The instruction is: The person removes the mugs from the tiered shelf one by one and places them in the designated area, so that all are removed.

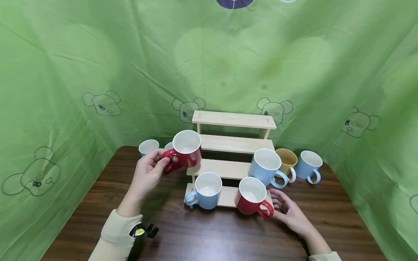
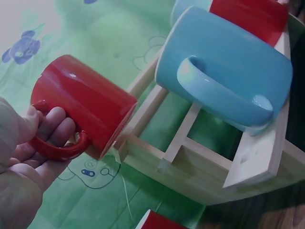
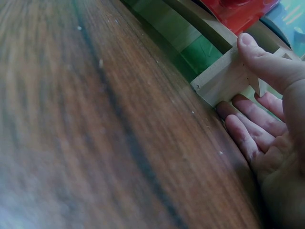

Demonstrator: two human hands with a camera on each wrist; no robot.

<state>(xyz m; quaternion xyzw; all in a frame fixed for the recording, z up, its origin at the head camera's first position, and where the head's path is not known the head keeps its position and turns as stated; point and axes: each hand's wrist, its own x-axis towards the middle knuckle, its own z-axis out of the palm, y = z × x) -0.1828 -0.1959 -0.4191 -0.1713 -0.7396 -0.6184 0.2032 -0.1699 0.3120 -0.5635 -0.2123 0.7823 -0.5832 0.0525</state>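
Note:
By its handle my left hand [image 1: 148, 170] grips a red mug [image 1: 189, 154] with a white inside, held upright at the left end of the stepped wooden rack [image 1: 230, 165]. In the left wrist view the fingers [image 2: 55, 126] pass through the red handle. My right hand [image 1: 289, 212] is at the rack's lower right end, its thumb by the bottom step and its loosely bent fingers [image 3: 252, 121] along the side panel. Close to that thumb, a red mug [image 1: 249, 197] stands on the bottom step. A light blue mug [image 1: 206, 192] occupies the same step's left end.
Another light blue mug [image 1: 265, 165] stands on the second step's right end. Behind it on the wooden table [image 1: 209, 239] are a yellow mug [image 1: 287, 159] and a blue mug [image 1: 307, 168]. A pale blue mug [image 1: 148, 146] stands at the back left, before the green curtain [image 1: 98, 72].

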